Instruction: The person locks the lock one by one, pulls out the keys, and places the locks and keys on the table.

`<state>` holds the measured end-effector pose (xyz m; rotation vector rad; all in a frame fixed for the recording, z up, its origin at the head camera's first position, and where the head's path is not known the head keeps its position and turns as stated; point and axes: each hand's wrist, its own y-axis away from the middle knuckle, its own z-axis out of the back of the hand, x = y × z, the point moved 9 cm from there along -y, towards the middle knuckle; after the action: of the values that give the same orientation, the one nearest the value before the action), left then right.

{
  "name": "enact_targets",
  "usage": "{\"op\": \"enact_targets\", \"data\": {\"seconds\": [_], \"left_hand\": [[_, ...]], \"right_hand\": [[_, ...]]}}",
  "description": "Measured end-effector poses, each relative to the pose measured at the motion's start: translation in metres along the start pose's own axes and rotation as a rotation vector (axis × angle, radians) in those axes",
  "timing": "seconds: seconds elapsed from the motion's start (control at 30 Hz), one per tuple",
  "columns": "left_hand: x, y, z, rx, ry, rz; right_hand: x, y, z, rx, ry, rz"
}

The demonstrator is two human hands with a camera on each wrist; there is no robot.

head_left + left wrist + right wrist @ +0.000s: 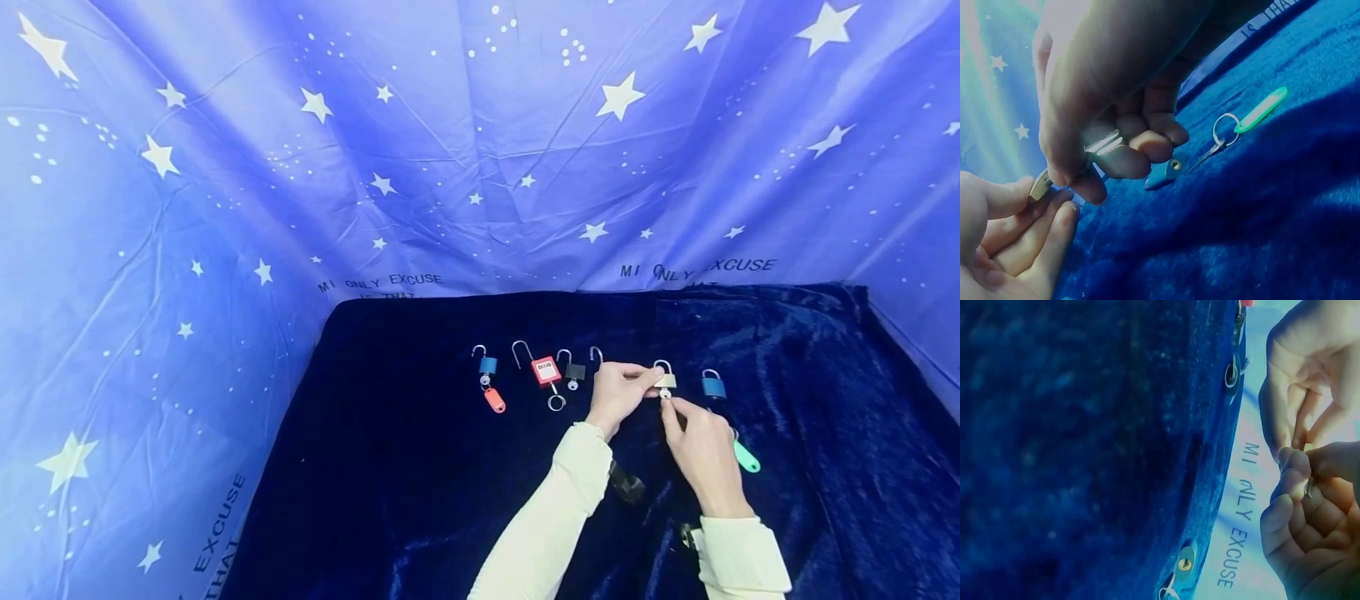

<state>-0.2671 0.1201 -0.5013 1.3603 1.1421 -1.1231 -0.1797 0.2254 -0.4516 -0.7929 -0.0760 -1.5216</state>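
A small brass padlock (666, 381) with a silver shackle is held upright just off the cloth. My left hand (621, 390) pinches its side between thumb and fingers. From below, my right hand (703, 454) pinches the key (665, 394) at the bottom of the padlock. In the left wrist view, silver metal (1105, 142) shows between the curled fingers of the right hand (1110, 112). The left hand (1016, 244) covers most of the padlock there. Both hands meet in the right wrist view, where fingers largely hide the lock.
Left on the dark blue cloth (390, 467) lie a blue padlock (488, 367) with an orange tag (495, 401), a red padlock (546, 369) and a black padlock (575, 372). Another shackle (596, 355) pokes out behind the left hand. A blue padlock (714, 385) and green key tag (746, 457) lie right.
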Motion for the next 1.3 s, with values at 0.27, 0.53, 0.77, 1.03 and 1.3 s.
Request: {"op": "enact_targets", "data": {"seconds": [0.27, 0.53, 0.77, 1.03, 1.3], "left_hand": [[-0.007, -0.016, 0.012, -0.087, 0.096, -0.031], [-0.005, -0.022, 0.011, -0.065, 0.078, -0.004], [0.004, -0.020, -0.002, -0.012, -0.057, 0.057], [-0.002, -0.017, -0.006, -0.010, -0.370, 0.006], [-0.010, -0.016, -0.009, -0.016, -0.655, -0.051]], "right_hand": [[-0.002, 0.011, 0.000, 0.031, -0.021, 0.021], [-0.009, 0.002, -0.008, 0.201, 0.024, 0.000], [-0.023, -0.001, -0.028, 0.491, 0.107, -0.058], [-0.024, -0.005, -0.038, 0.597, 0.164, -0.053], [-0.027, -0.012, -0.048, 0.696, 0.221, -0.071]]}}
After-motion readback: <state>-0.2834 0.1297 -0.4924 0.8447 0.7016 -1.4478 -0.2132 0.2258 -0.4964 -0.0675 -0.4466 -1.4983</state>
